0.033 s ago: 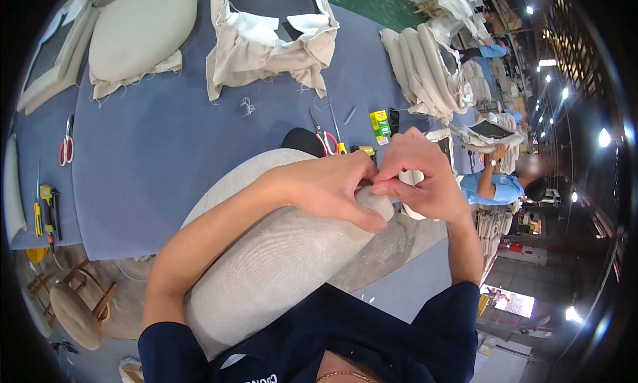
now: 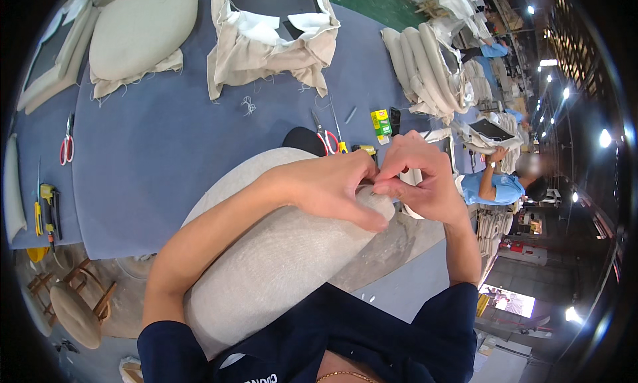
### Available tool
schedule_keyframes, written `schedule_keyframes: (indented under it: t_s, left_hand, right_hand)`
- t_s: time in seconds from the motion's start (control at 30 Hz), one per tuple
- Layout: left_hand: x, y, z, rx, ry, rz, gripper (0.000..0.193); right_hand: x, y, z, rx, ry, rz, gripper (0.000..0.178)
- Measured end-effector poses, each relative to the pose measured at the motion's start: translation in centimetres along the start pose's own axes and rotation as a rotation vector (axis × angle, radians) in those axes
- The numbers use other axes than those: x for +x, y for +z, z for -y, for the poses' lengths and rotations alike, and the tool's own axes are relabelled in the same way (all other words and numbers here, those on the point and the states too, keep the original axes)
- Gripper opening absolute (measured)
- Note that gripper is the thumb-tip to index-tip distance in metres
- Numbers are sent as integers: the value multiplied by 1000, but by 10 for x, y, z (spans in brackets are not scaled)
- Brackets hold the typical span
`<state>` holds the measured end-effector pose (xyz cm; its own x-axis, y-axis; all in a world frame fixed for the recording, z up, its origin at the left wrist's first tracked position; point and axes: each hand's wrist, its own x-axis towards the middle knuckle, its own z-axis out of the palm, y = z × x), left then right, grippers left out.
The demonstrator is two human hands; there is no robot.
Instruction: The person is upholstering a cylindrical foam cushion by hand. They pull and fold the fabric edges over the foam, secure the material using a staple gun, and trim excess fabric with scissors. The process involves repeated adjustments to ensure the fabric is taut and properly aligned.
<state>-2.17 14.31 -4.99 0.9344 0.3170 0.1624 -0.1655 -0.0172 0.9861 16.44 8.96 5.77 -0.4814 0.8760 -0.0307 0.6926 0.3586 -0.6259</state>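
Note:
A padded seat cushion (image 2: 279,270) in beige woven fabric stands on edge against my body, slanting over the table's front edge. My left forearm lies across it. My left hand (image 2: 335,189) grips the cushion's right end, its thumb pressed on the near face and its fingers over the edge. Right beside it, my right hand (image 2: 428,180) is closed in a pinch at the same end, thumb and index fingertip meeting close to the left fingers. Whatever is between those fingertips is too small to make out.
Beyond the cushion on the blue-grey table (image 2: 159,143) lie red-handled scissors (image 2: 325,137), a screwdriver (image 2: 340,133) and a green-yellow box (image 2: 381,125). More covers and cushions (image 2: 143,30) line the far side. Stacked cushions (image 2: 428,67) stand far right; a co-worker in blue (image 2: 492,187) is beyond.

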Motion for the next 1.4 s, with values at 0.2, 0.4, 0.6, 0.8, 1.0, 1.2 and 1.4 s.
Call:
schedule_keyframes:
  t_s: [0.2,0.4,0.6,0.8,1.0,1.2,1.4]
  left_hand:
    - [-2,-4,-12,32,-51,11,57]
    - [-14,12,-16,-107,89,-164,41]
    - [-14,11,-15,-145,61,-154,37]
    - [-16,8,-25,-116,-5,-177,35]
    - [-15,9,-24,-89,-28,-154,36]
    - [-12,10,-14,-71,74,-184,40]
    - [-18,2,-5,24,172,-236,39]
  right_hand:
    - [-11,11,2,120,135,-98,16]
    - [2,-21,22,-384,-100,0,17]
    - [11,-29,24,-361,-164,58,18]
    - [21,-30,28,-409,-223,151,18]
    - [18,-23,21,-297,-181,165,16]
    - [-13,5,-8,140,79,-56,14]
    - [3,8,-8,15,20,-107,16]
